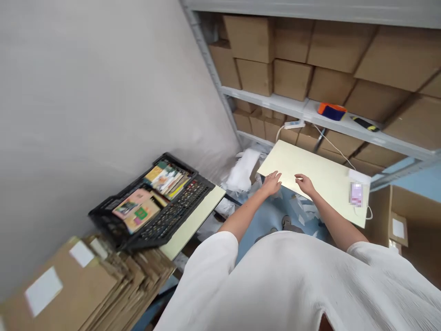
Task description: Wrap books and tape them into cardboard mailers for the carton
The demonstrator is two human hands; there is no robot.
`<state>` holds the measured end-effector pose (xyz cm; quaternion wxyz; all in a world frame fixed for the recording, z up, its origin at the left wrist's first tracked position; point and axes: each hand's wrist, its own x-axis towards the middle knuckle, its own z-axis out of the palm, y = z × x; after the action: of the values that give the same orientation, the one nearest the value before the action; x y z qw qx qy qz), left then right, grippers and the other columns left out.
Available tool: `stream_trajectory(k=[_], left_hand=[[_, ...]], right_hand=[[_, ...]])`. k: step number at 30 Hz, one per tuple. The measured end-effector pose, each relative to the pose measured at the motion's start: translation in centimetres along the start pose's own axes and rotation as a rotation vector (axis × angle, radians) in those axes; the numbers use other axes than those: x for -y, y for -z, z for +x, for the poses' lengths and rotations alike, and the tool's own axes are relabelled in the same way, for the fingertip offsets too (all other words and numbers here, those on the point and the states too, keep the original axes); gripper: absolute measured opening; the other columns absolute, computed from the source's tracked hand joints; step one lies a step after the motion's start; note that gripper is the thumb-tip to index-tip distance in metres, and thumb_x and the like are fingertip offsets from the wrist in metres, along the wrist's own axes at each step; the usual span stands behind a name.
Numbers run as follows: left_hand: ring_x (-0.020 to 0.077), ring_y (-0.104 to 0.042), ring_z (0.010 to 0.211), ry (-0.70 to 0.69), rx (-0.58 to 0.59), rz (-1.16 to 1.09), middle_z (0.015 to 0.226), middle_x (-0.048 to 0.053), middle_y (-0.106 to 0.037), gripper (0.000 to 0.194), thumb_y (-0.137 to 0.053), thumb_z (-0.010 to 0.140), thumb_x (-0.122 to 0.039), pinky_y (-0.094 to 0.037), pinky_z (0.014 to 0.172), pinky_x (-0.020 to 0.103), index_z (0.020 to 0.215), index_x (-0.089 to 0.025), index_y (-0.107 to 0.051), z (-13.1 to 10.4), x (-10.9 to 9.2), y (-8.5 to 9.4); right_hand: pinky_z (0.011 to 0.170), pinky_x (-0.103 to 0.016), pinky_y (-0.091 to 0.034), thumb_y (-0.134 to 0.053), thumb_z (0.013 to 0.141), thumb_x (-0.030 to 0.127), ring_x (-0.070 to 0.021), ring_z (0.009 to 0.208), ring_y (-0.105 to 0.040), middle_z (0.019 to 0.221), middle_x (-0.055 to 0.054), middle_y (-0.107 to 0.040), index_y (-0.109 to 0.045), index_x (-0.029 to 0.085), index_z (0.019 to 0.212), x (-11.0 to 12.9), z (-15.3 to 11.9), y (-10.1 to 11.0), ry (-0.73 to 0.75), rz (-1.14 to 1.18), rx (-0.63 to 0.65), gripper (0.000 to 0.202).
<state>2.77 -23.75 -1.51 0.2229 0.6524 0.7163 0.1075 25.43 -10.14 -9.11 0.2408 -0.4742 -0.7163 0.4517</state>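
Note:
A pale cream tabletop [312,172] lies in front of me. At its near left edge rests my left hand [272,183], fingers stretched out, nothing in it. My right hand [305,185] is over the near edge further right, fingers loosely bent and apart from the thumb, with no object visible in it. Towards the table's right end is a small purple-and-white item [357,194], its surface blurred out. A white cable hangs beside it.
To the left, a black plastic crate [151,230] holds books and booklets. Flattened cardboard boxes [89,285] are stacked nearby. Behind the table, metal shelves [289,103] carry brown cartons, an orange-and-blue object [331,111] and a power strip [294,124]. An open carton [418,220] stands right.

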Motion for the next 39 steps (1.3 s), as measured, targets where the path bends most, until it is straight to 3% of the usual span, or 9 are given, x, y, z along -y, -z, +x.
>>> stream_trajectory(k=[8,13,20,24,31,35,39], left_hand=[[0.0316,-0.043,0.166,0.391,-0.225,-0.049,0.181,0.016,-0.041,0.059,-0.049,0.111,-0.03,-0.038,0.135,0.051,0.169,-0.022,-0.048,-6.4,8.0,3.9],[0.0315,-0.042,0.165,0.628,-0.339,-0.08,0.182,0.014,-0.039,0.059,-0.05,0.111,-0.031,-0.036,0.135,0.051,0.169,-0.024,-0.048,-12.0,11.7,5.3],[0.0313,-0.043,0.164,0.877,-0.505,-0.097,0.181,0.015,-0.041,0.059,-0.05,0.111,-0.028,-0.037,0.134,0.05,0.169,-0.02,-0.048,-22.4,16.0,6.6],[0.0317,-0.046,0.163,0.949,-0.586,-0.08,0.18,0.015,-0.043,0.057,-0.05,0.11,-0.027,-0.04,0.134,0.05,0.167,-0.02,-0.051,-27.7,19.5,7.7],[0.0283,-0.049,0.16,0.896,-0.728,-0.042,0.173,0.014,-0.052,0.057,-0.047,0.109,-0.022,-0.039,0.136,0.046,0.165,-0.021,-0.054,-35.7,28.3,10.7],[0.0293,-0.046,0.162,0.953,-0.726,-0.032,0.173,0.014,-0.052,0.055,-0.045,0.108,-0.022,-0.034,0.138,0.048,0.162,-0.019,-0.056,-39.9,32.8,12.1],[0.0313,-0.045,0.162,0.992,-0.706,-0.008,0.173,0.014,-0.052,0.055,-0.049,0.107,-0.021,-0.029,0.139,0.052,0.161,-0.023,-0.058,-43.2,36.0,12.9]], right_hand=[[0.109,-0.05,-0.062,-0.064,0.09,0.035,-0.0249,0.102,-0.078,0.124,-0.011,-0.083,-0.081,0.023,0.114,9.2,8.1,-11.0,0.218,-0.023,0.364,0.032],[0.106,-0.049,-0.063,-0.065,0.088,0.035,-0.0257,0.1,-0.078,0.118,-0.011,-0.084,-0.082,0.022,0.115,15.0,9.8,-18.7,0.345,-0.03,0.583,0.034],[0.108,-0.047,-0.061,-0.062,0.089,0.032,-0.0244,0.102,-0.077,0.124,-0.011,-0.083,-0.081,0.021,0.116,21.7,6.5,-29.9,0.488,-0.046,0.836,0.035],[0.108,-0.047,-0.061,-0.061,0.091,0.03,-0.025,0.105,-0.077,0.129,-0.012,-0.082,-0.081,0.021,0.119,25.8,3.7,-35.7,0.607,-0.031,0.926,0.035],[0.109,-0.046,-0.061,-0.062,0.094,0.031,-0.0262,0.112,-0.075,0.131,-0.011,-0.079,-0.082,0.023,0.123,33.3,-1.3,-45.9,0.814,-0.059,0.918,0.037],[0.107,-0.046,-0.061,-0.06,0.097,0.03,-0.0271,0.112,-0.075,0.134,-0.012,-0.077,-0.08,0.023,0.129,37.3,-3.5,-51.2,0.928,-0.153,0.933,0.038],[0.114,-0.046,-0.055,-0.055,0.1,0.025,-0.0294,0.121,-0.071,0.131,-0.013,-0.076,-0.078,0.02,0.131,39.9,-5.4,-55.6,1.056,-0.315,0.93,0.039]])
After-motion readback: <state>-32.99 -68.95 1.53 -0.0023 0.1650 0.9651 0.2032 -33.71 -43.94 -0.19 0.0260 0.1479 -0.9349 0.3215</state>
